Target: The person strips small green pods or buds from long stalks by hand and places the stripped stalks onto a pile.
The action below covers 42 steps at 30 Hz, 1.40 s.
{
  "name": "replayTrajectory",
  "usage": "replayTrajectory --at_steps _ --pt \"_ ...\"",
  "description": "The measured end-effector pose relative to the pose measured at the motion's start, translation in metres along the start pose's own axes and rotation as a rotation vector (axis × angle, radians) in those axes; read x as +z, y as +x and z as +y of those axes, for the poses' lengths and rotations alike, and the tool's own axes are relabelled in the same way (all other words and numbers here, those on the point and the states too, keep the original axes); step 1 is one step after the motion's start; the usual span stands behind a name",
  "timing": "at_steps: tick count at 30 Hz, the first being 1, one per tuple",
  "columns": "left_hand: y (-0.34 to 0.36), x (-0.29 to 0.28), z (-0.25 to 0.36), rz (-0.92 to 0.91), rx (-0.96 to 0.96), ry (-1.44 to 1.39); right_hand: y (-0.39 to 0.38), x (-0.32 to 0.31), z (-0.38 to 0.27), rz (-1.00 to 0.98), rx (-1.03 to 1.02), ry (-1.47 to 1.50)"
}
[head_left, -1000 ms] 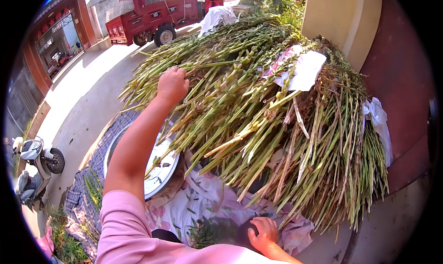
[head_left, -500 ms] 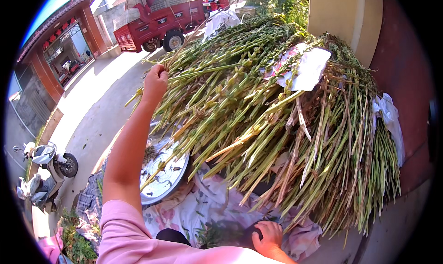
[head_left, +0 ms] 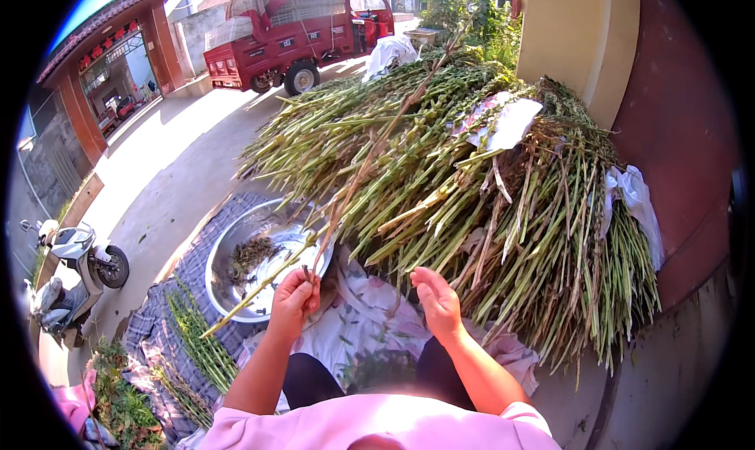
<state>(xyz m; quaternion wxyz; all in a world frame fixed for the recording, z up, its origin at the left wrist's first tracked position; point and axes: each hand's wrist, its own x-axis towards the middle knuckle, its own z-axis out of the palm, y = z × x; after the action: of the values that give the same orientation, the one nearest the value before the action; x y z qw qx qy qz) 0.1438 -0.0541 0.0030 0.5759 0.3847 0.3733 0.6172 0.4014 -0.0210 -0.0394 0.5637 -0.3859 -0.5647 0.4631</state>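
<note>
The left hand (head_left: 296,296) pinches 1 long brown stalk (head_left: 368,165) slanting up across the pile (head_left: 448,190); the right hand (head_left: 437,302) is empty, fingers loosely parted. Just beyond, the basin's rim (head_left: 217,281) could get knocked. The stalk looks dry; snagging on the pile could snap it. Bare concrete (head_left: 161,202) leaves room leftward; the pile crowds the right.

A red cargo vehicle (head_left: 279,53) and a building (head_left: 163,45) with an open doorway are seen at the far left; a scooter (head_left: 88,271) is parked at the left; a cream pillar (head_left: 562,41) is flanked on its right by a dark red panel (head_left: 676,127), on its left by leafy plants (head_left: 503,37).
</note>
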Motion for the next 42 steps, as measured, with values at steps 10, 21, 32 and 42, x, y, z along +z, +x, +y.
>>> replayTrajectory --at_steps 10,21,32,42 --pt "-0.084 -0.005 -0.082 -0.215 -0.19 -0.277 0.032 0.068 -0.073 -0.171 0.155 0.481" --pt "-0.015 0.036 0.063 -0.105 0.298 -0.181 -0.013 0.017 -0.141 -0.329 0.102 0.084" --pt "-0.006 0.057 0.071 -0.138 0.159 -0.352 -0.107 -0.048 -0.108 -0.346 0.503 0.049" --pt "-0.018 0.042 0.015 -0.019 0.07 0.068 -0.129 -0.068 -0.074 -0.318 0.666 0.339"
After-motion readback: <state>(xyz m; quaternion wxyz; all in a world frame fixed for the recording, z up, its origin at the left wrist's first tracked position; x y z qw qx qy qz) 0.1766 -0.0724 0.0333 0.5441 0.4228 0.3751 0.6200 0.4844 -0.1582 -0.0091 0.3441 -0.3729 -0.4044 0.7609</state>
